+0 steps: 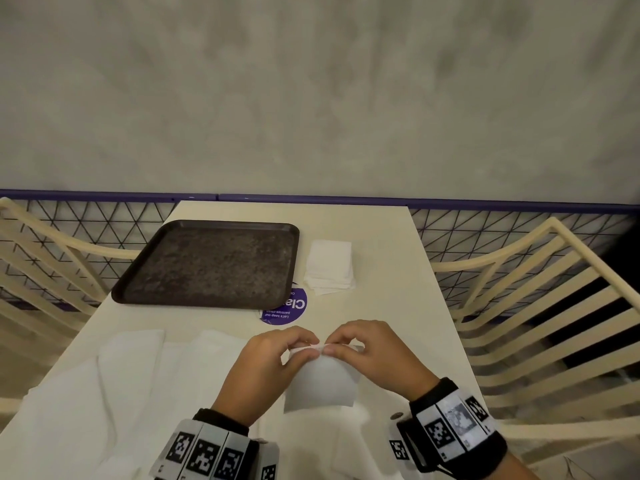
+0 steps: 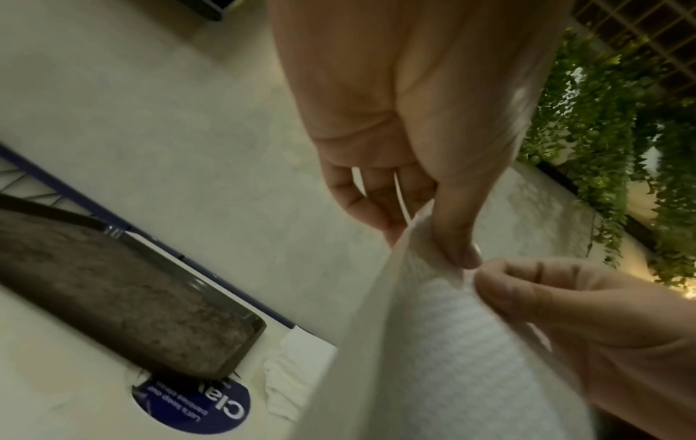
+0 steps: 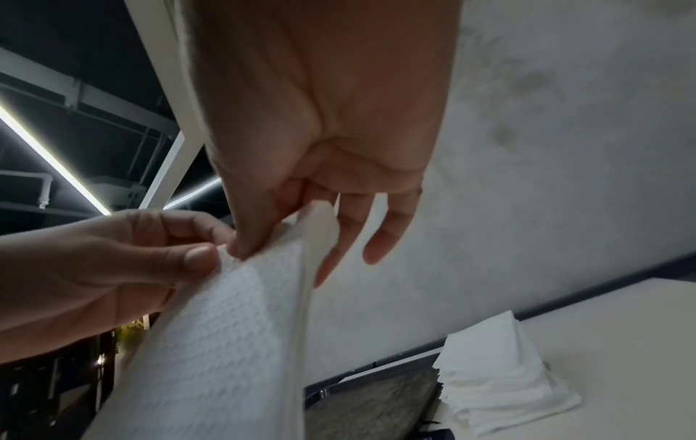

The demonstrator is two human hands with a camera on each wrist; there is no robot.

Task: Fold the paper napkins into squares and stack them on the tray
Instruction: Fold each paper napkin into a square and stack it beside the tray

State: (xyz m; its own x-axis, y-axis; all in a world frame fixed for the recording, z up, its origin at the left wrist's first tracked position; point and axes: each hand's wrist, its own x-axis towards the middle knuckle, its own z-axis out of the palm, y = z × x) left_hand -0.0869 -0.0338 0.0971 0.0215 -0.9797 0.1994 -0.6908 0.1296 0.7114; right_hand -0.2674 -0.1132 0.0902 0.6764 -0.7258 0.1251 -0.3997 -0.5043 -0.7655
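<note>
While both hands work above the near end of the worktop (image 1: 398,306), one napkin (image 1: 320,382) hangs between them, on the near side of the tray (image 1: 207,261).

Left hand (image 1: 266,362): thumb and fingers curled, pinching the napkin's top edge. Right hand (image 1: 374,351): same pinch, just beside the left; wrist views show the fingertips nearly touching along that edge.

Orientation: sheet hangs roughly upright, top edge running left to right, free lower edge pointing down toward the person. It looks close to square, so I cannot call a long axis. Layers appear doubled at the top edge in the right wrist view.

Step, as I judge it: mid-fold, lining up the edges of the first napkin. Tray bare, so nothing is stacked yet. A pile of napkins (image 1: 329,266) sits just right of the tray; a purple sticker (image 1: 287,311) lies at the tray's near right corner.

Next move calls for matching the corners, laying the sheet flat near the tray, and pressing the crease.
</note>
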